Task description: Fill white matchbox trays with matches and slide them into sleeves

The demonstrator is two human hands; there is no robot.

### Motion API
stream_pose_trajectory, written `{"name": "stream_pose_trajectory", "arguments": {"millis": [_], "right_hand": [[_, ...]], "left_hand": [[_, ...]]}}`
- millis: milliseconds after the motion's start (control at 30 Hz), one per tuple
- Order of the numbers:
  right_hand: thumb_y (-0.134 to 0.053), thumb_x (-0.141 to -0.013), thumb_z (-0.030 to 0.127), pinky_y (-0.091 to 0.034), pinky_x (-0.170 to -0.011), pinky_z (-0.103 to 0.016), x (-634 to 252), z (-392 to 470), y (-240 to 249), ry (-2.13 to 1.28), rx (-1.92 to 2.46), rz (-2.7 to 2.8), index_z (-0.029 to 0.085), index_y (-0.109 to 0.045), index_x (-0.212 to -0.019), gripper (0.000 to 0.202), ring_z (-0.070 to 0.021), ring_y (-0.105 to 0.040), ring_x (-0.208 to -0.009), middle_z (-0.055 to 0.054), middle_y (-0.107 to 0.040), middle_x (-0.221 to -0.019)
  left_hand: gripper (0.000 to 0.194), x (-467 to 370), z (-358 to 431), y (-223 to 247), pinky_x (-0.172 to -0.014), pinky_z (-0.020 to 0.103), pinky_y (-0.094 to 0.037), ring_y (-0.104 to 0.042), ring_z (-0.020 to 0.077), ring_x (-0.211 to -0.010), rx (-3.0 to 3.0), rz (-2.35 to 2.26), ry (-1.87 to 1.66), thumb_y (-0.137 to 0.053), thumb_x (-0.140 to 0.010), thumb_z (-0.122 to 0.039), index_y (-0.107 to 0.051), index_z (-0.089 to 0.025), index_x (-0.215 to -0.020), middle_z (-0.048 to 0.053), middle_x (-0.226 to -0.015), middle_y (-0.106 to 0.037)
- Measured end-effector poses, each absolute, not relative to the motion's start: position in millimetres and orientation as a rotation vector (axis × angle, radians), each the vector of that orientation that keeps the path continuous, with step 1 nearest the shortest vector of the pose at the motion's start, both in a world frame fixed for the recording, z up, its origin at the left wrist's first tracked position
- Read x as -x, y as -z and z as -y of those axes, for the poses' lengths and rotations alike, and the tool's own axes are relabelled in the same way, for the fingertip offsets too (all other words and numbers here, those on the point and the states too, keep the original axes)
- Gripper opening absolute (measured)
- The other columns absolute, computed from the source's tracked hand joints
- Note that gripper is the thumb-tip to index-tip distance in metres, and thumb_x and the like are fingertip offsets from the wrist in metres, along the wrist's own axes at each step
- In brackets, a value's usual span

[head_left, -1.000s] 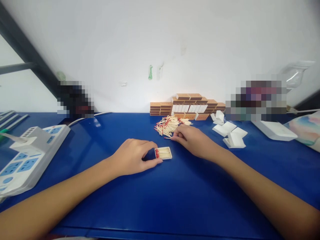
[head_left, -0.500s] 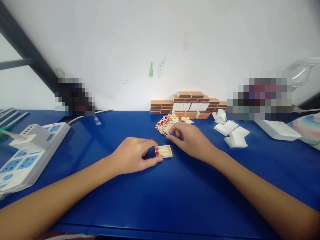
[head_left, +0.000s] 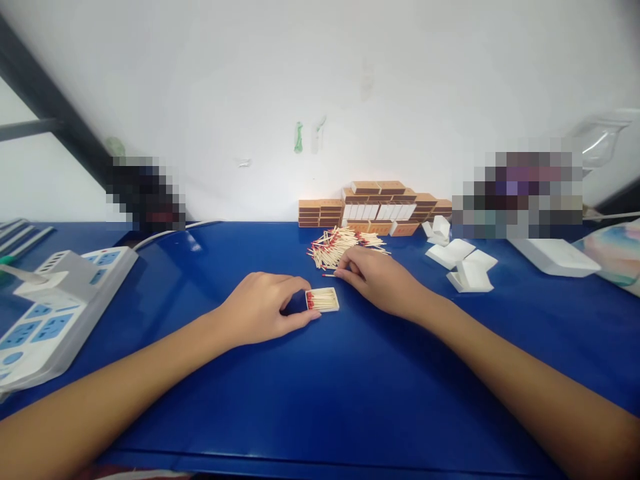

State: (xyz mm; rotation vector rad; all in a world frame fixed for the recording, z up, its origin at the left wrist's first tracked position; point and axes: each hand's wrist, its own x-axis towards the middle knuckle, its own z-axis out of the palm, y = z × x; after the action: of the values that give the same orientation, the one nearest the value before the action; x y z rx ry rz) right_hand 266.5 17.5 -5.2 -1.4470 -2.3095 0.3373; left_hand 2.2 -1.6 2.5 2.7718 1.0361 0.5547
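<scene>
A small white matchbox tray [head_left: 325, 301] lies on the blue table, filled with red-tipped matches lying side by side. My left hand [head_left: 265, 307] grips its left end between thumb and index finger. To the upper right, my right hand [head_left: 373, 279] pinches a single match [head_left: 329, 275] whose red head points left. Just behind that hand is a loose heap of matches [head_left: 333, 248], partly covered by the fingers. Brown matchboxes [head_left: 370, 208] stand stacked against the wall behind the heap, with a row of white ones among them.
Several white trays [head_left: 453, 253] lie right of the heap, and a larger white box [head_left: 555, 259] sits farther right. A white power strip [head_left: 75, 320] with a plug lies on the left of the blue table [head_left: 300, 400]. Both back corners have blurred patches.
My right hand's fingers have closed, and a match now shows between the fingertips, apart from the heap. The whole view has shifted slightly; my left hand keeps its hold on the tray.
</scene>
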Motion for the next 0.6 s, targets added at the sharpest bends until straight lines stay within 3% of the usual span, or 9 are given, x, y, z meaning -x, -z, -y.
{"name": "stream_pose_trajectory", "arguments": {"millis": [400, 600], "right_hand": [[-0.059, -0.101, 0.034, -0.037, -0.067, -0.031, -270.6, -14.6, 4.3, -0.318, 1.315, 2.376, 0.022, -0.057, -0.093, 0.015, -0.0185, -0.055, -0.077, -0.005, -0.065, -0.093], [-0.059, -0.099, 0.032, -0.035, -0.065, -0.033, -281.7, -23.0, -7.5, -0.215, 1.395, 2.311, 0.022, -0.059, -0.084, 0.018, -0.0190, -0.053, -0.071, -0.004, -0.064, -0.082]], "left_hand": [[0.035, -2.6, 1.9, -5.2, -0.055, 0.024, -0.034, -0.051, 0.0102, -0.053, -2.718, -1.063, -0.603, -0.069, -0.093, -0.052, -0.073, -0.022, -0.111, -0.006, -0.061, -0.055], [0.035, -4.5, 1.9, -5.5, -0.054, 0.024, -0.033, -0.050, 0.0102, -0.051, -2.674, -1.097, -0.563, -0.069, -0.092, -0.053, -0.074, -0.022, -0.108, -0.006, -0.059, -0.053]]}}
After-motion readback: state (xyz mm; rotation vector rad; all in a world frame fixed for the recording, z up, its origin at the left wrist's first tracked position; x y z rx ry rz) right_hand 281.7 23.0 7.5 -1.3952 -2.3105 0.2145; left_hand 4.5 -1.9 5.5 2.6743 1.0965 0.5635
